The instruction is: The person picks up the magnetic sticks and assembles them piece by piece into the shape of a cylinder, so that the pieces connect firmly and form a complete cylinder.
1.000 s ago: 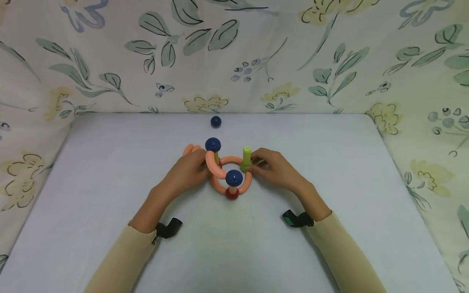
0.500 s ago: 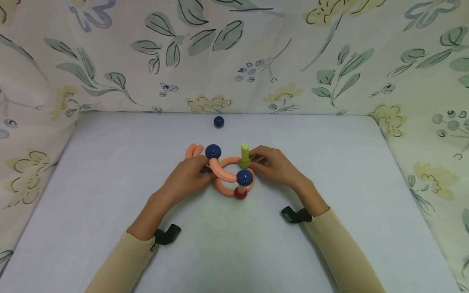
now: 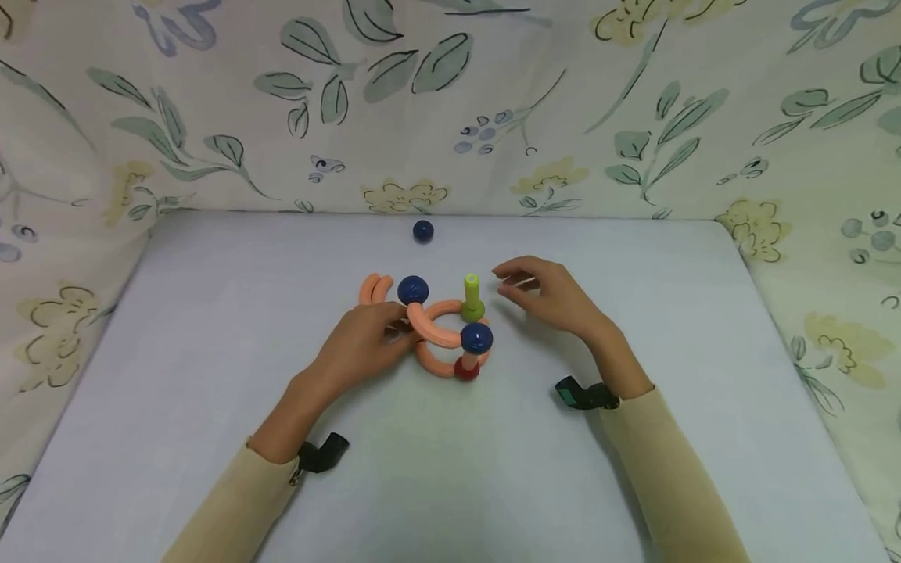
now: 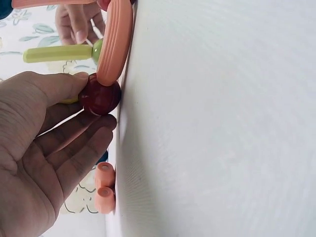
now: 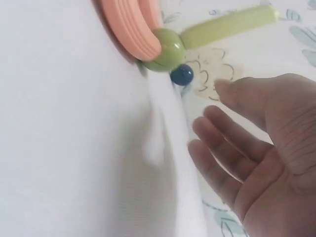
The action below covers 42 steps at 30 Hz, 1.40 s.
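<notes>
The left hand pinches a dark red ball at the left of the peach ring, thumb on one side and fingertips on the other, while the right hand holds nothing, its fingers loosely bent and its thumb apart, just beyond the right side of the yellow-green rod. The ring lies on the white surface; the rod rises from a green ball at its far right, with no ball on top. A raised peach arc joins the far blue ball to the near blue ball, which sits above a red base ball. For steadying, the low grip seems well chosen: it should hold the base down without pulling on the raised arc, and a light pinch is probably enough. Any push on the rod would best go straight down its length, since a sideways nudge could twist the joints. A reach towards the loose blue ball at the far edge, or the spare peach arcs on the left, should clear the tall rod
</notes>
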Tool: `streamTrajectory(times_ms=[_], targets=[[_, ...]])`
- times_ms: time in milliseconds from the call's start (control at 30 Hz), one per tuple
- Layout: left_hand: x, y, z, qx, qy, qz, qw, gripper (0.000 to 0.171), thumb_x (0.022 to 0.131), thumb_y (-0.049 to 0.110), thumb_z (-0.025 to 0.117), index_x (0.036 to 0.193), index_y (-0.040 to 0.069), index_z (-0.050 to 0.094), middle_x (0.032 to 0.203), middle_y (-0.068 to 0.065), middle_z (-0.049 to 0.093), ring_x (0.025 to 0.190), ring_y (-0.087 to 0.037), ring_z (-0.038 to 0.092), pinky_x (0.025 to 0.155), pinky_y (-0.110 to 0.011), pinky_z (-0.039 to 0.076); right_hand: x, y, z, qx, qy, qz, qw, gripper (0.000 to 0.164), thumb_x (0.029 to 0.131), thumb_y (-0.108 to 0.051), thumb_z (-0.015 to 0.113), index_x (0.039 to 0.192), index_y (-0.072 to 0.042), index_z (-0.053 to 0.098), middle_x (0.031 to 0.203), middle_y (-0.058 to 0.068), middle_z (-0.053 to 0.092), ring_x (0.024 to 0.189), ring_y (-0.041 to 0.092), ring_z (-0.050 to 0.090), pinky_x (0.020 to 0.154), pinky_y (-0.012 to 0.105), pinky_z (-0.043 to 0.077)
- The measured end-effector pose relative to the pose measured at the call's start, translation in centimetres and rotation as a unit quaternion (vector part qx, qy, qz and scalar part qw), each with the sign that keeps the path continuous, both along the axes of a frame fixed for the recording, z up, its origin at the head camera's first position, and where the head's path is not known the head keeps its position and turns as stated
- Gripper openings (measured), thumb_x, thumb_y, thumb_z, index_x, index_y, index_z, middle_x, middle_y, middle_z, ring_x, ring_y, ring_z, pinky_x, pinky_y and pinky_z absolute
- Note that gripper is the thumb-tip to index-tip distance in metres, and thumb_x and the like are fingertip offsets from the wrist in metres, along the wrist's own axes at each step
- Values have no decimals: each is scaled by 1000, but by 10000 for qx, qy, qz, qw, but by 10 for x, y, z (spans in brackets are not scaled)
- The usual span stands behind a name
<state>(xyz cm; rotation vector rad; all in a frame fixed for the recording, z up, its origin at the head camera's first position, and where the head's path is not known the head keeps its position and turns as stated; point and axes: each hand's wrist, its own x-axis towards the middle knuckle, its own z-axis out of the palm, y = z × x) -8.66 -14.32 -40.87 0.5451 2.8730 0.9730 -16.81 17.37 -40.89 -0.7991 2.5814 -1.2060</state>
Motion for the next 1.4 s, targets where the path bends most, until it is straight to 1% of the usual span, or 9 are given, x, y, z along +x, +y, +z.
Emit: streamTrajectory(times_ms=[167,300,500,700,833,933,1067,1233,1400], targets=[[0,-2,-1,2,82,29,10000,14,94,22,81,101,10,78,86,0,76,82,-14,69,75,-36,57,-22,-7,5,-43,357,40,9993,30,103,-13,69,131,-2,69,131,16,72,116,29,72,99,48,61],[-1,-2,-2,15,125,-18,9999,14,94,22,81,101,10,79,84,2,75,79,-13,66,74,-33,55,-39,-22,6,-35,560,149,9983,29,102,-10,69,130,0,68,130,18,71,116,32,72,98,48,61],[-2,-3,-4,83,256,-73,9996,11,94,21,80,88,13,75,75,5,67,69,-9,56,66,-27,46,-60,-40,2,88,606,277,9977,31,103,-11,67,132,0,66,133,19,69,118,33,70,98,47,61],[5,-3,-5,117,227,-83,9996,10,95,21,79,91,12,75,72,6,63,65,-9,50,62,-25,40,-76,-59,6,423,595,580,9956,37,103,-14,69,137,-3,65,139,14,66,125,31,67,103,44,59],[7,-3,-6,115,277,-32,9995,10,95,21,80,90,13,75,73,5,65,67,-10,54,64,-26,43,-86,-78,9,775,764,758,9912,38,104,-18,68,140,-7,64,141,11,64,127,29,65,104,43,57],[6,-3,-6,124,353,-62,9993,9,95,20,79,93,12,77,79,3,72,74,-12,65,69,-30,53,-92,-91,9,1045,903,780,9873,38,104,-19,68,140,-9,65,143,11,62,126,27,63,104,42,56],[5,-3,-5,130,389,-49,9991,12,95,20,79,101,10,80,92,-2,81,88,-17,77,80,-39,62,-99,-103,9,1345,985,813,9826,39,105,-19,67,142,-9,64,148,12,60,134,27,59,113,42,50],[4,-4,-6,177,348,-43,9992,9,95,20,79,98,12,79,92,-2,81,89,-19,78,81,-41,63,-101,-113,8,1507,930,851,9805,45,105,-19,67,148,-9,60,151,11,59,143,26,54,123,42,43],[4,-4,-5,198,355,-55,9992,9,95,19,79,100,11,79,91,-1,80,85,-17,76,79,-39,62,-103,-120,4,1448,979,971,9798,44,104,-19,70,146,-8,61,148,11,61,139,26,57,120,42,45]])
